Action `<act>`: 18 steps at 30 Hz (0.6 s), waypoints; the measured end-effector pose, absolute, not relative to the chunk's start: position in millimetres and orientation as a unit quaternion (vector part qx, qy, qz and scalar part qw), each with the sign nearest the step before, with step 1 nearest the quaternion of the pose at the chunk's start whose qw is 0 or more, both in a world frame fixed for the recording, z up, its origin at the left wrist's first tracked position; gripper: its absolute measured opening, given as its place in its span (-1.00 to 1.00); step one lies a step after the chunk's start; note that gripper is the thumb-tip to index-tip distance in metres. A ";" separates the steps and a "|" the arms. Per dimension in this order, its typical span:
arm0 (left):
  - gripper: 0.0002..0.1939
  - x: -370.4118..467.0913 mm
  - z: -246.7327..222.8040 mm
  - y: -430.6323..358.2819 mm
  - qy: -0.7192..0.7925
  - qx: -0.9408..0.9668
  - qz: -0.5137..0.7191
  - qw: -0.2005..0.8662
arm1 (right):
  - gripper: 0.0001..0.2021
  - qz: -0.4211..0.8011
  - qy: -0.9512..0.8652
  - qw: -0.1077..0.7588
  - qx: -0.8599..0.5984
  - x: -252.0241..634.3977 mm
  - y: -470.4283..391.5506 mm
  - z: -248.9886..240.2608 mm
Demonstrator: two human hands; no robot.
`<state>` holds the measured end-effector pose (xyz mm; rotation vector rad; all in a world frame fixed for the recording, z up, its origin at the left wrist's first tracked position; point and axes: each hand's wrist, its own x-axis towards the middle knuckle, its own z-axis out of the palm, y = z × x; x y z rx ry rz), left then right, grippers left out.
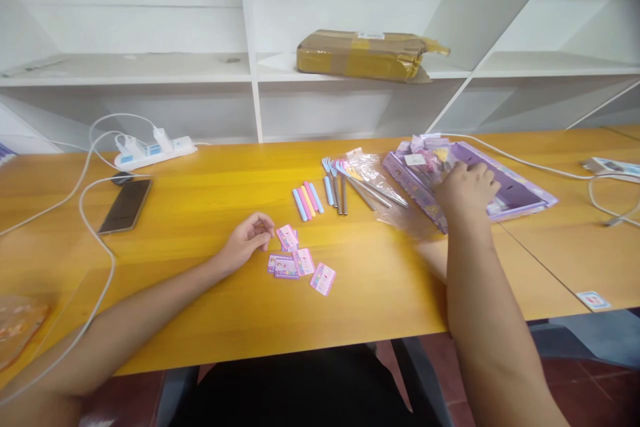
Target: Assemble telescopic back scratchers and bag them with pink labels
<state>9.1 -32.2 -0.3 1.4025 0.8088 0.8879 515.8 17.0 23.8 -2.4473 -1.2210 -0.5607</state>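
My left hand (249,239) rests on the orange table with its fingers curled, beside several small pink and purple cards (303,261). Over the purple tray-like box (520,188) at the right is my right hand (467,190), bent down among small packaged items; its fingertips are partly hidden. Pink, blue and yellow sticks (307,201) lie in a row at the middle. Next to them are forks and other metal utensils (343,193) with coloured tops, partly on a clear plastic bag (373,173).
A taped cardboard box (363,57) sits on the white shelf. At the left are a phone (126,205) and a power strip (156,153) with white cables. Another power strip (615,168) lies far right, and a small card (593,300) near the front edge.
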 end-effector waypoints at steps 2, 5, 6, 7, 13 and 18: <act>-0.84 9.3 1.0 -32.8 0.351 0.609 0.380 0.601 | -0.58 -0.228 -0.426 0.205 -0.851 508.5 18.4 27.3; -0.84 9.4 2.9 -33.8 0.352 0.614 0.374 0.599 | -0.61 -0.231 -0.512 0.235 -0.793 486.6 22.1 34.0; -0.84 9.4 3.5 -34.1 0.352 0.616 0.373 0.598 | -0.63 -0.212 -0.560 0.234 -0.766 476.5 22.8 35.2; -0.84 9.4 3.9 -34.2 0.351 0.618 0.371 0.597 | -0.66 -0.183 -0.610 0.227 -0.737 465.6 23.0 35.4; -0.83 9.2 3.3 -33.8 0.352 0.624 0.367 0.593 | -0.73 -0.065 -0.735 0.116 -0.665 412.3 22.3 20.3; -0.83 9.0 2.5 -33.8 0.345 0.625 0.365 0.597 | -0.75 -0.075 -0.726 0.070 -0.680 409.6 30.3 7.9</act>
